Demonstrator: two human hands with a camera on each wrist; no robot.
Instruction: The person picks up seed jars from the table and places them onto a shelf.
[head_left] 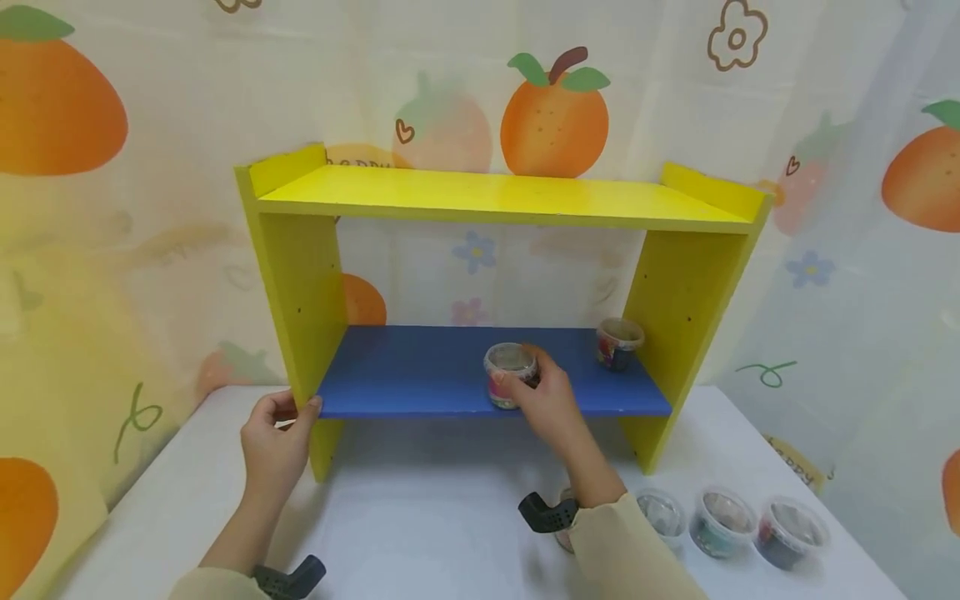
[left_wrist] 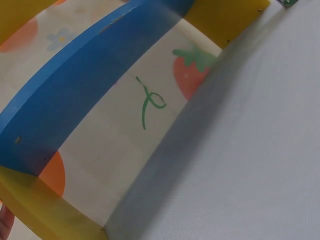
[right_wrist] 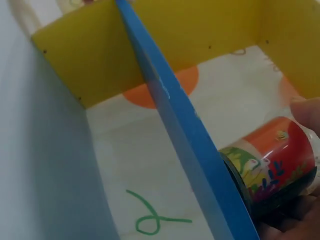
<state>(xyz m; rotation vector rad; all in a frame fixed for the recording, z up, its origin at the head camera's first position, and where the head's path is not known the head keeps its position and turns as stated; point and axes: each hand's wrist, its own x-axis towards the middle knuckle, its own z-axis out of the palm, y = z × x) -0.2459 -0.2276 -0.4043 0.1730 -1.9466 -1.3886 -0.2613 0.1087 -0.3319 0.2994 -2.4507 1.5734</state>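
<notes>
My right hand (head_left: pixel 551 404) grips a small round tub (head_left: pixel 504 377) with a clear rim, thumb on the near side and fingers round the far side. The tub is upright at the middle of the blue shelf (head_left: pixel 420 367); in the right wrist view its colourful printed label (right_wrist: pixel 275 160) shows, its base right at the shelf's edge. My left hand (head_left: pixel 273 437) holds the lower left side panel of the yellow shelf unit (head_left: pixel 296 292), thumb at the shelf's front corner and fingers behind the panel. Another tub (head_left: pixel 618 343) stands at the shelf's right end.
On the white table (head_left: pixel 420 517), several more tubs stand at the front right, among them a greenish one (head_left: pixel 722 523) and a dark one (head_left: pixel 790 533). One is partly hidden behind my right wrist. A fruit-patterned curtain (head_left: pixel 450 108) hangs behind the unit.
</notes>
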